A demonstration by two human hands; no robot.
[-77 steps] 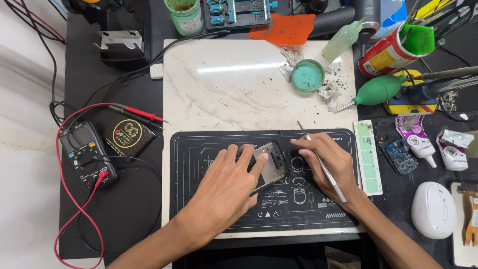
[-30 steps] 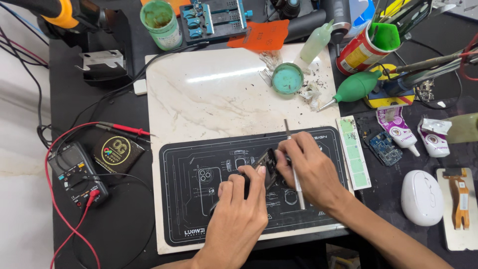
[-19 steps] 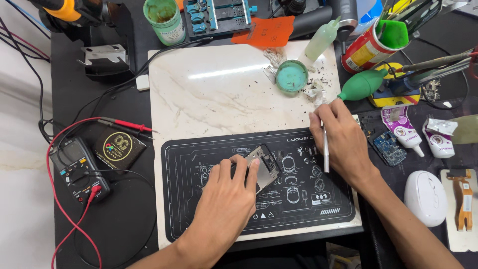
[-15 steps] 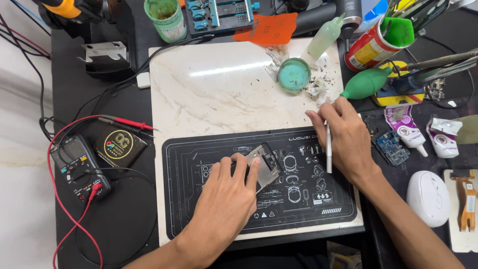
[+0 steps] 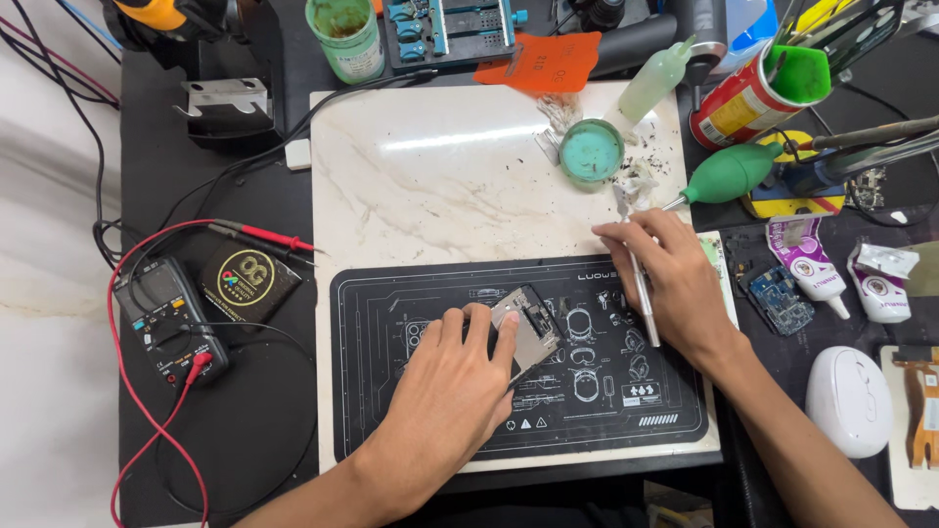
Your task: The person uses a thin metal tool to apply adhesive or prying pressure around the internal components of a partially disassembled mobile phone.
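Left hand pins a small metal plate on the black mat; right hand holds tweezers up at the debris.

The metal plate (image 5: pixel 525 330) lies tilted on the black work mat (image 5: pixel 411 411), under the fingertips of the left hand (image 5: pixel 452 391), which presses it flat with fingers spread. Up and to the right, the right hand (image 5: pixel 675 279) grips slim tweezers (image 5: pixel 641 284), their tip reaching a pale scrap (image 5: pixel 631 184) just beyond its fingers. Past that sits a round green dish (image 5: pixel 591 151) on the marble slab (image 5: pixel 440 186). A multimeter (image 5: pixel 168 318) rests on the desk (image 5: pixel 235 430), far left of the left hand.
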